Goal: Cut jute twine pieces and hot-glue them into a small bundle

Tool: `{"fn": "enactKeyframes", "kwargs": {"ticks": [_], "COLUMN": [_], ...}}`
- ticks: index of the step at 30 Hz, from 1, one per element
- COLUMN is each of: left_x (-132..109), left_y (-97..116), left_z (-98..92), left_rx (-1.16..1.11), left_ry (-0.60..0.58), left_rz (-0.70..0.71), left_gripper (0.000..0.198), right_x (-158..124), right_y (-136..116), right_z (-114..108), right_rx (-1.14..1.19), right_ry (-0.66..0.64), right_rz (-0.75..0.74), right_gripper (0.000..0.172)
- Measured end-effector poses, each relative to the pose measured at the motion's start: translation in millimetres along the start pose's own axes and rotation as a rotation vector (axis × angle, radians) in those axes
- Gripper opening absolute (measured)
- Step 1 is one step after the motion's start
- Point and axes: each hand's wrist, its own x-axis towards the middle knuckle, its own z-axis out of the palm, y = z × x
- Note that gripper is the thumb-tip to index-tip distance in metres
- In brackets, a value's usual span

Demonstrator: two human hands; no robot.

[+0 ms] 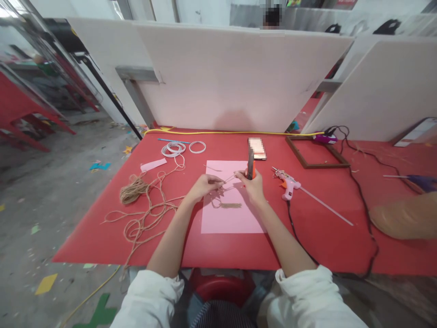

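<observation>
Head view: the left hand [206,186] pinches twine [230,179] between its fingers, above a pink sheet [218,224] on the table [239,251]. The right hand [255,183] pinches it too, gripping an orange-handled tool [251,170] — partly hidden. A phone's [260,154] screen is pixelated; another person's limb [403,216] — cut off rightward.

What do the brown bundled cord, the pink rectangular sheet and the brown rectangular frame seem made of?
Brown bundled cord: probably matte jute; its strands look coarse.
Pink rectangular sheet: likely smooth paper or card; it lies thin and flat.
Brown rectangular frame: perhaps wood, from its brown bars; finish unclear.
</observation>
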Motion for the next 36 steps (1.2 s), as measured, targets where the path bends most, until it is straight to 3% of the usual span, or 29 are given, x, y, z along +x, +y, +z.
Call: {"fn": "enactKeyframes", "kwargs": {"ticks": [7, 17, 23, 36], "left_x": [4.5, 9.0, 7.1, 2.9], "left_y": [-2.1, -7.7, -3.9, -0.6], "left_z": [-2.9, -7.9, -5.6, -6.3], "left_rx": [0.206, 0.279, 0.246, 0.191], "left_ry": [0.126, 0.270, 0.266, 0.221], "left_rz": [0.086, 0.142, 0.127, 0.104], "left_gripper": [0.033, 0.027, 0.034, 0.039], "right_x": [-0.6, 3.9, 1.4, 3.0], "right_y": [2.0, 7.7, 6.0, 3.8], "right_z": [1.4, 1.0, 3.1, 4.0], "right_rx": [0.094, 0.180, 0.210, 0.189], "right_ry": [0.080, 0.118, 0.076, 0.174], "right_rz": [0.095, 0.052, 0.021, 0.033], "right_gripper": [0.049, 0.048, 0.045, 0.046]}}
